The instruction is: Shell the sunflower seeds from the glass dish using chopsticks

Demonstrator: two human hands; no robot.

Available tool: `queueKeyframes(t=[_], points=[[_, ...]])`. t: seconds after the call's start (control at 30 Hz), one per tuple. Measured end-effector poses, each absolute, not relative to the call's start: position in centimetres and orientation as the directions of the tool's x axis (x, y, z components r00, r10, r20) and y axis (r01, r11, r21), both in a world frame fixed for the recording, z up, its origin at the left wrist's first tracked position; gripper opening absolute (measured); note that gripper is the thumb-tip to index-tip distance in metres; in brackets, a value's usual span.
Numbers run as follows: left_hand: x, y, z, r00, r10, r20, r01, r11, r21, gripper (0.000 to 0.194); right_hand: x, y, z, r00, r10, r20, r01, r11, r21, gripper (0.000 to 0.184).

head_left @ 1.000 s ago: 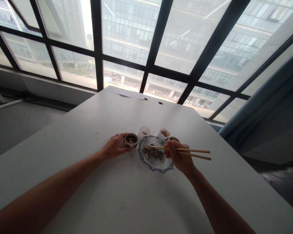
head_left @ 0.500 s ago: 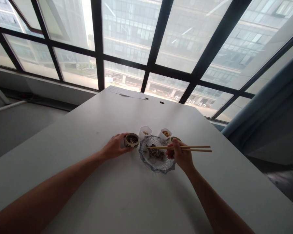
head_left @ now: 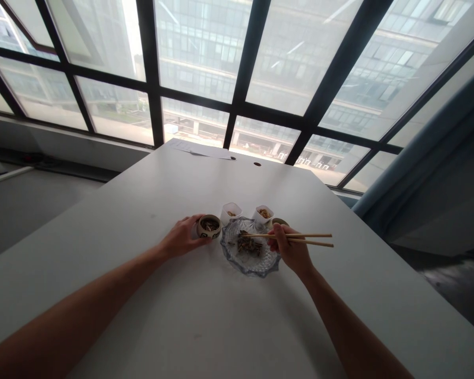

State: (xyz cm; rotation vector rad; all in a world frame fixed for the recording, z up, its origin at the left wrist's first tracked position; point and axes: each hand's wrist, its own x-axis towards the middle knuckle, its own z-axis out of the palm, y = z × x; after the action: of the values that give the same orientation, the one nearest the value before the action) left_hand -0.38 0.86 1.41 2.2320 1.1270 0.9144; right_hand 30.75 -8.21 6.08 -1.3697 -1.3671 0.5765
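My left hand [head_left: 185, 235] is wrapped round a small round cup [head_left: 210, 232] with dark marks on its side and dark dried pieces inside. In my right hand [head_left: 288, 245] is a pair of wooden chopsticks [head_left: 308, 238], their tips down among the dark dried pieces [head_left: 249, 246] in a clear glass bowl [head_left: 266, 267] with a scalloped rim. Whether the tips pinch a piece is too small to tell. Behind the bowl stand a white plastic cup [head_left: 231, 213] and a second white cup [head_left: 263, 214], each holding brownish bits. Another round container [head_left: 279, 221] is partly hidden by my right hand.
Everything stands on a large white table [head_left: 161, 316]. Papers [head_left: 199, 150] and two round holes are at its far edge. Beyond it rise dark-framed windows [head_left: 237, 110]. A blue-grey curtain [head_left: 426, 142] hangs at the right.
The chopstick tips have shifted from the bowl's left side to the dark pieces near its middle. The whole view has moved slightly. My left hand keeps its hold on the cup.
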Motion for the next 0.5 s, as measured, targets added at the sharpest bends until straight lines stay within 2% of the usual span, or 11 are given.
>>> queueKeyframes(t=[0.1, 0.17, 0.23, 0.4, 0.5], points=[[-0.3, 0.9, 1.5, 0.443, 0.826, 0.349, 0.505, -0.551, 0.664, 0.068, 30.5, -8.4, 5.9, 0.181, 0.914, 0.363, 0.428, 0.259, -0.866, 0.053], [-0.3, 0.8, 1.5, 0.449, 0.825, 0.343, 0.503, -0.551, 0.666, 0.068, 30.4, -8.5, 6.0, 0.23, 0.907, 0.352, 0.405, 0.24, -0.882, 0.054], [-0.3, 0.8, 1.5, 0.455, 0.826, 0.334, 0.506, -0.548, 0.666, 0.07, 30.4, -8.3, 6.2, 0.331, 0.894, 0.302, 0.337, 0.188, -0.923, 0.059], [-0.3, 0.8, 1.5, 0.45, 0.826, 0.34, 0.512, -0.55, 0.659, 0.07, 31.1, -7.2, 6.6, 0.52, 0.851, 0.073, 0.028, 0.069, -0.997, 0.06], [-0.3, 0.9, 1.4, 0.447, 0.824, 0.349, 0.508, -0.555, 0.659, 0.069, 31.4, -7.3, 6.7, 0.529, 0.847, 0.056, 0.005, 0.063, -0.998, 0.058]])
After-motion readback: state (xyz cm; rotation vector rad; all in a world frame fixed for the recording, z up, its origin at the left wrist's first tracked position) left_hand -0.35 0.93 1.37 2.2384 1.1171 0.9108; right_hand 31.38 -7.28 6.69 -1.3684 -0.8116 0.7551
